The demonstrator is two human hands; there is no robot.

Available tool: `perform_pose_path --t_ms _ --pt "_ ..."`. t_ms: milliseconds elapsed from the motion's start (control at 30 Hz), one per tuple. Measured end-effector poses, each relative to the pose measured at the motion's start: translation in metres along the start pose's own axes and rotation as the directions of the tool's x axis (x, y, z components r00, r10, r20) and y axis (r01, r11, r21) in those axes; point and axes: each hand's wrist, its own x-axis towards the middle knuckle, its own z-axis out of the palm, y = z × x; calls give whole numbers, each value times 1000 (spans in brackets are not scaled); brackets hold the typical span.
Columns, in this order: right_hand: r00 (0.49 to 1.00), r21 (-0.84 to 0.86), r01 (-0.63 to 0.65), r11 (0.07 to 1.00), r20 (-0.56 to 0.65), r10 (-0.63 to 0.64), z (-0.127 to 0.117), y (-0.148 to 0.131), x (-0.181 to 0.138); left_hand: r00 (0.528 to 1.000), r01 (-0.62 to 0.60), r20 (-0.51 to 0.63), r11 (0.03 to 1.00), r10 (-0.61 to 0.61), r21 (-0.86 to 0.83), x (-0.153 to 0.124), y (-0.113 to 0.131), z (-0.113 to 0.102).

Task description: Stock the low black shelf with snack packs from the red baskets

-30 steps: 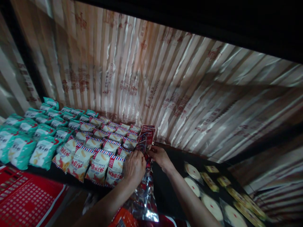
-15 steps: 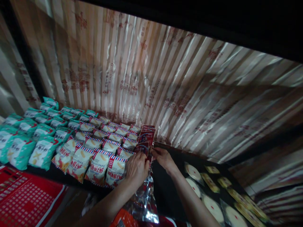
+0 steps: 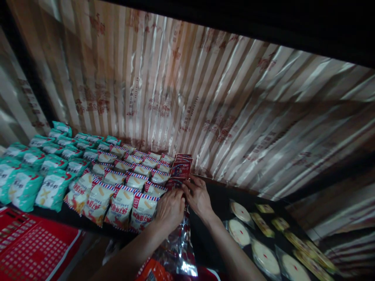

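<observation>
Dark red snack packets [image 3: 181,168] with pale print stand in a row, one in front of another, just beyond my hands. My left hand [image 3: 171,205] has its fingers curled over the nearest dark red packet, at its left side. On the right side of that same packet, my right hand [image 3: 198,196] is bent with thumb and fingers closed at the upper edge. Both hands hide most of this packet. Below them lie shiny silver wrappers [image 3: 184,255], partly covered by my left forearm. White shrimp-snack bags [image 3: 143,210] with striped tops stand directly left of my left hand.
Teal snack bags [image 3: 54,189] fill the shelf's left side. Round pale discs in clear wrap [image 3: 265,257] and yellow packets [image 3: 262,224] lie on the black shelf [image 3: 205,242] at right. A red basket [image 3: 35,246] sits lower left, an orange bag [image 3: 154,271] at the bottom. Striped sheeting [image 3: 175,86] backs the shelf.
My right hand has shifted up and left, closer to my left hand, its fingers now over the nearest packet's upper edge. My left hand stays nearly in place.
</observation>
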Motion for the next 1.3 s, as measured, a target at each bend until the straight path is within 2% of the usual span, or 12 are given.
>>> perform_pose_path --t_ms 100,233,367,567,700,833,967,1100,1233,1300 --pt "999 -43 -16 999 48 18 1 1 -1 1000 -14 2 1000 14 -4 1 -1 2" --pt "999 -16 0 1000 35 1 4 6 -1 1000 -27 -9 1000 27 -1 0 -1 7" --pt "999 66 40 997 -25 -39 10 11 0 999 -18 -44 1000 17 -16 -1 -1 11" --pt "993 176 -7 984 -114 28 9 10 -3 987 -82 -145 996 76 -37 -5 0 9" --pt "985 245 -43 969 -154 83 0 6 -17 968 -126 -224 991 115 -35 -23 -1 4" --pt "970 315 -94 944 -184 158 -7 3 -54 941 -172 -307 982 140 -79 -63 -8 0" --pt "938 412 -203 888 -178 297 -6 1 -114 942 -175 -312 974 123 -145 -118 -19 5" --pt "853 501 -422 755 -61 518 3 -1 -183 966 -23 -256 968 -43 -249 -165 -27 16" --pt "743 508 -593 624 47 668 16 -5 -240 971 102 -175 942 -165 -320 -191 -27 24" --pt "761 514 -593 619 108 639 23 -8 -261 968 157 -132 927 -212 -340 -197 -24 26"
